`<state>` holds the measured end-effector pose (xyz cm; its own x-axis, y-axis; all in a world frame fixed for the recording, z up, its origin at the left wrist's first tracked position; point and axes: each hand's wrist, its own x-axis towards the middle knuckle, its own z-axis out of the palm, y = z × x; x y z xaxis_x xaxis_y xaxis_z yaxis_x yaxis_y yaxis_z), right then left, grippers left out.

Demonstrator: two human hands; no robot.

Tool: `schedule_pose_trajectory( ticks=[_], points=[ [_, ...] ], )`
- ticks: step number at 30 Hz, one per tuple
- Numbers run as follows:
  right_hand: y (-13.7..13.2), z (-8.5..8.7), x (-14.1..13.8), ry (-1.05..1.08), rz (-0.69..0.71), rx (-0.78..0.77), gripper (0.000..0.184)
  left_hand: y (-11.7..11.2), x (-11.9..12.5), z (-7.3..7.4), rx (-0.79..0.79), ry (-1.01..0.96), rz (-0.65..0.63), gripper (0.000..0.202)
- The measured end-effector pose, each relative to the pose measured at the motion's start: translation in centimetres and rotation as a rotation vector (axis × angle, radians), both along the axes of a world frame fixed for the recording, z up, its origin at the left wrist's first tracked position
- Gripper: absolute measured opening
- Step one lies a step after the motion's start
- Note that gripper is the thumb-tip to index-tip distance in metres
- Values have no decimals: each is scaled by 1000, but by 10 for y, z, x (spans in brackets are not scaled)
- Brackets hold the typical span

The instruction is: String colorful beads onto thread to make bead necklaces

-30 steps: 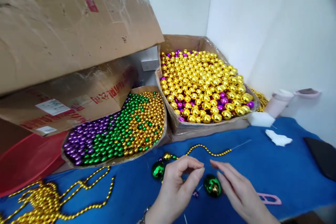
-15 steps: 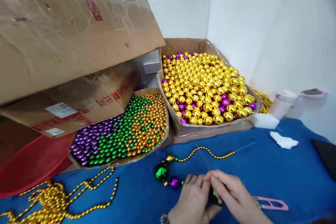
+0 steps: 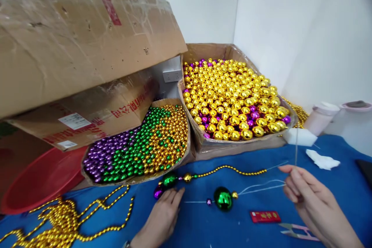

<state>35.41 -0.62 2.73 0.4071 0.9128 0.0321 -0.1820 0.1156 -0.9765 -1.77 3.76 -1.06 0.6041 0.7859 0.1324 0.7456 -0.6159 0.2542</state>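
Observation:
My right hand [image 3: 309,197] pinches a thin needle [image 3: 296,147] that points upward. From this hand a looped white thread [image 3: 261,188] runs left to a small gold bead, a large green bead [image 3: 223,198] and a small purple bead. My left hand [image 3: 159,217] lies palm down on the cloth, its fingers closed over part of the bead string beside a purple bead [image 3: 158,192]; what lies under the fingers is hidden. Past them, the string goes on with a green bead [image 3: 170,179], a gold bead [image 3: 187,177] and a row of tiny gold beads [image 3: 232,167].
Pink-handled snips [image 3: 300,231] and a red packet [image 3: 265,216] lie near my right hand. Cartons of small mixed beads [image 3: 136,147] and big gold beads [image 3: 232,97] stand behind. Gold bead strands [image 3: 62,221] and a red basin [image 3: 43,178] are at left.
My right hand has moved right and up with the needle, drawing the thread out. My left hand has shifted left. The green bead on the thread and the red packet have come into sight.

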Motion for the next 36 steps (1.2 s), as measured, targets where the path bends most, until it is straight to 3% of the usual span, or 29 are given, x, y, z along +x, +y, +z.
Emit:
schedule_pose_trajectory(
  ticks=[2, 4, 6, 9, 12, 14, 17, 20, 28, 31, 36],
  points=[
    [-6, 5, -21, -17, 116, -26, 29, -9, 21, 10, -42, -76, 3, 67],
    [-10, 12, -43, -50, 246, -28, 30, -18, 58, 16, -102, -119, -95, 77],
    [-12, 19, -57, -75, 326, -3, 31, -25, 94, 13, -125, -111, -206, 81],
    [-9, 30, -48, -80, 250, 35, 30, -25, 119, -4, -90, -92, -160, 44],
    [0, 32, -10, -10, 18, 86, 26, -21, 101, -14, -13, -24, -74, 25],
    [5, 27, 16, 47, -104, 94, 24, -21, 80, -12, 31, 36, -43, 24],
    [10, 15, 38, 98, -173, 55, 23, -20, 52, -2, 72, 110, -8, 25],
    [11, 11, 35, 122, -135, 10, 25, -19, 35, 3, 91, 156, 16, 32],
    [14, 24, 14, 176, -97, 95, 21, -19, 7, -5, 121, 201, 21, 53],
    [12, 22, 4, 134, -31, 116, 23, -23, -1, 9, 130, 169, 23, 58],
    [6, 14, -18, -53, -11, 102, 28, -19, -24, 54, 290, -146, 198, 34]
  ],
)
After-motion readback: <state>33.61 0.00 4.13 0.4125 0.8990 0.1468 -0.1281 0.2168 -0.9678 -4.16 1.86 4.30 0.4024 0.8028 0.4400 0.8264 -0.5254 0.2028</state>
